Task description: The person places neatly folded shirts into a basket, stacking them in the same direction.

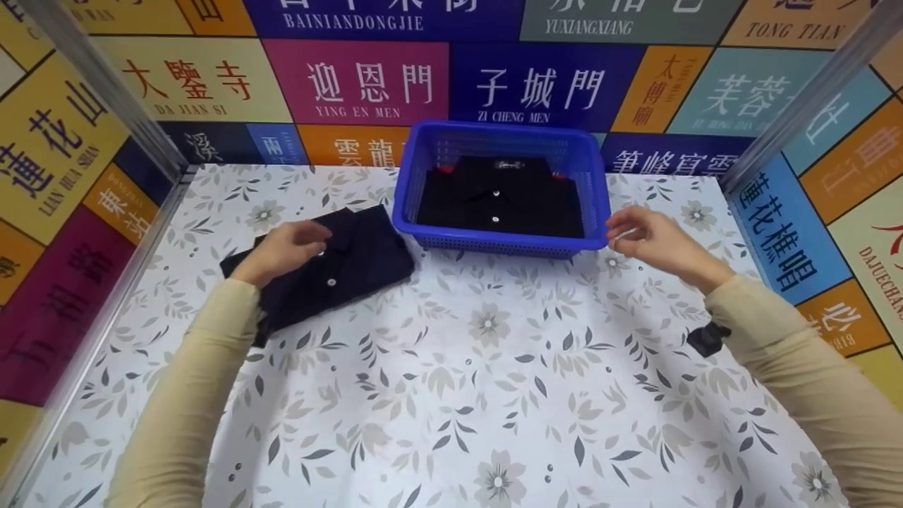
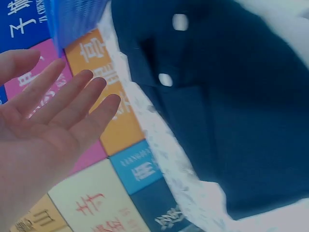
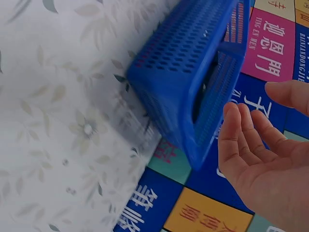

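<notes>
A folded dark navy shirt (image 1: pixel 367 257) with white buttons lies on the left of the table. My left hand (image 1: pixel 282 250) hovers over its left part, and in the left wrist view its fingers are spread with nothing in them. A blue plastic basket (image 1: pixel 501 241) stands at the back middle. Inside it lies a folded black shirt (image 1: pixel 458 197) with white buttons, with bits of red showing at the sides. My right hand (image 1: pixel 663 243) is just right of the basket, fingertips near its front right corner, loosely bent and holding nothing.
White cloth (image 1: pixel 487 381) with a grey leaf and flower print covers the table. Panels with coloured lettering (image 1: pixel 356 81) wall off the back and both sides. Metal posts (image 1: pixel 804 92) stand at the back corners. A small black device (image 1: pixel 708 339) is at my right wrist.
</notes>
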Available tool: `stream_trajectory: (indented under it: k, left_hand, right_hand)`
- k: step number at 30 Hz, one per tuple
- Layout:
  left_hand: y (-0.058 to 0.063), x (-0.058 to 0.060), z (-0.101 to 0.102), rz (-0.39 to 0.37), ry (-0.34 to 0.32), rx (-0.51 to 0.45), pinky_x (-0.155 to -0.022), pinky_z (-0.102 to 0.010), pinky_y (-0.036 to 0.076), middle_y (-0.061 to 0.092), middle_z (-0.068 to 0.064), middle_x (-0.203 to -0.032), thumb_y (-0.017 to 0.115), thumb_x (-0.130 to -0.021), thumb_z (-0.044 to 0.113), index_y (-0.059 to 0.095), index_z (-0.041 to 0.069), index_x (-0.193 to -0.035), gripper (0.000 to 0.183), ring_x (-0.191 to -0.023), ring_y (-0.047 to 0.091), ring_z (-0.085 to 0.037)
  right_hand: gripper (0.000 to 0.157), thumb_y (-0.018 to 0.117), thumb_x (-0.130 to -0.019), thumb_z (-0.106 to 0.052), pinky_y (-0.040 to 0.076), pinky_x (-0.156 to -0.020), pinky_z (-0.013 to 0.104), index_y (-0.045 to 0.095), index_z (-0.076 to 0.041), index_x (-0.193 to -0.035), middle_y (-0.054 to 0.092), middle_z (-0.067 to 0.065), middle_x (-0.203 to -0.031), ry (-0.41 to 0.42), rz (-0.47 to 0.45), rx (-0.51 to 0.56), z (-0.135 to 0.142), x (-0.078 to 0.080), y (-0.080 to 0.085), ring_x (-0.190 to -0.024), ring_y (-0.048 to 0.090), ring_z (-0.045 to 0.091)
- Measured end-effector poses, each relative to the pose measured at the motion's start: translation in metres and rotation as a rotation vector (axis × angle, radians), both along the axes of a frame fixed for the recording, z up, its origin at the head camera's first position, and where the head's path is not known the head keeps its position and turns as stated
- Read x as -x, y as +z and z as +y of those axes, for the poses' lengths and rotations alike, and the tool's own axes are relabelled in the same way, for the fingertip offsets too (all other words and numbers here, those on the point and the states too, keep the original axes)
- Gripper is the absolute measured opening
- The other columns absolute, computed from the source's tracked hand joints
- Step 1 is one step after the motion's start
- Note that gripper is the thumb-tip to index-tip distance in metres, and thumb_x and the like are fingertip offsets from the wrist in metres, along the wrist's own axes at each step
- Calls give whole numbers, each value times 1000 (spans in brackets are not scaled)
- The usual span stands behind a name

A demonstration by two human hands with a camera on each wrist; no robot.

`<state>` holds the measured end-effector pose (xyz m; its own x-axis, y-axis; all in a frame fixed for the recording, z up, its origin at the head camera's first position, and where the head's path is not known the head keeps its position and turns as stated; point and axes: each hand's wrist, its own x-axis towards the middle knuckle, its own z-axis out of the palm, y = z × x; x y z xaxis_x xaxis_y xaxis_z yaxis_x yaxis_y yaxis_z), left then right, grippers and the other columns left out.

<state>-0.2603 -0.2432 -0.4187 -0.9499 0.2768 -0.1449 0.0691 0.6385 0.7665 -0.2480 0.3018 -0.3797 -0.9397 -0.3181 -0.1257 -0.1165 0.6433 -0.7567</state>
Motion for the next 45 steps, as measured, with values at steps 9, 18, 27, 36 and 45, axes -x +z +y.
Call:
stream_trajectory:
  k: [9,18,27,36,45]
  left_hand:
    - [-24,-24,-44,1,85,-21,-102,-48,37,54,-31,-125,54,-96,4,53,-14,-124,33,-117,50,-40]
    - [-33,-37,-90,-39,192,14,-88,-32,42,51,-32,-127,51,-98,11,49,-12,-128,38,-114,49,-37]
    - [-45,-51,-111,-230,422,-4,-88,-48,50,42,-34,-129,45,-96,14,37,-13,-132,46,-113,45,-38]
    - [-52,-55,-99,-426,502,-79,-86,-43,52,43,-24,-116,42,-98,20,22,-18,-134,56,-87,56,-25]
    - [-57,-53,-96,-495,498,-92,-88,-47,50,43,-26,-112,42,-99,22,16,-20,-135,62,-101,52,-37]
  right_hand:
    - [32,56,-90,3,50,-75,21,51,11,-120,60,22,-109,47,-37,81,1,-17,-42,-93,59,22]
    - [31,59,-89,1,50,-75,22,54,13,-118,61,21,-106,83,-64,99,-8,-26,-67,-92,60,26]
    - [31,59,-89,3,47,-79,24,53,15,-117,62,25,-107,122,-38,119,-30,-29,-85,-98,59,36]
    - [35,61,-89,0,50,-84,33,53,14,-120,59,28,-114,149,-81,162,-78,-22,-97,-103,58,39]
    - [39,58,-89,4,49,-92,44,48,16,-125,56,32,-120,139,-158,221,-142,-14,-106,-110,55,44]
